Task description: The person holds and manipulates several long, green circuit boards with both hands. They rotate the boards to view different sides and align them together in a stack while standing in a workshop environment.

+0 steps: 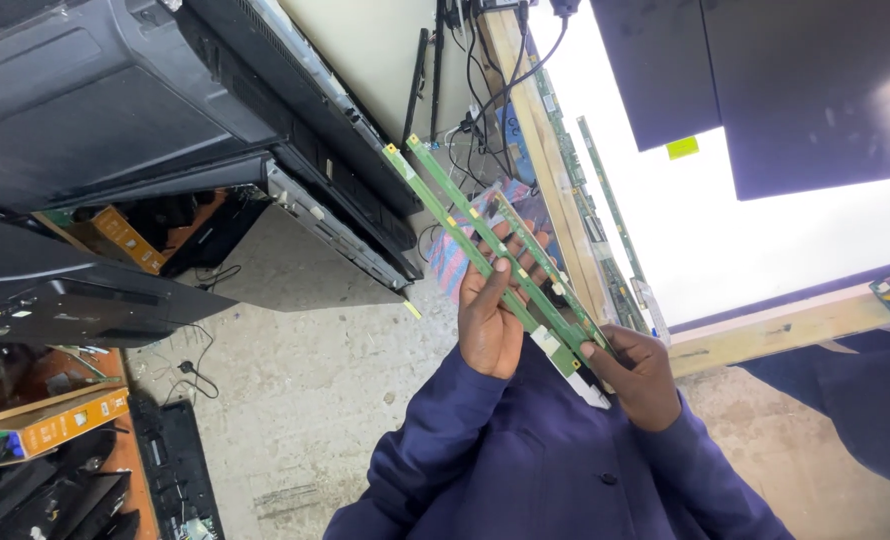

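Held up over the lap: a bundle of long, narrow green circuit-board strips (485, 240) with small yellow tips, slanting from upper left down to lower right. Left hand (493, 318) wrapped around the middle of the strips, fingers curled shut over them, thumb on the near edge. Right hand (637, 370) pinching the lower end, where a white tab (587, 388) shows between fingers and palm. Both arms in dark blue sleeves (525, 470).

On the far left, an open wooden box with an orange edge (60, 420), holding a crumpled clear plastic bag and dark flat parts; exact contents too cluttered to tell.

Around: stacked black flat-screen television casings (165, 110) leaning across the upper left, a grey concrete floor (315, 390) below with a black cable and plug (190, 372) lying loose. To the right, a bright white lit panel (725, 240) resting on a pale wooden frame (765, 330), further green strips laid along its left edge just behind the held ones. Dark screen sheets (785, 80) covering the panel's top corner, a small yellow sticker (682, 147) beside them. Black wires (485, 80) hanging down behind the strip tips.
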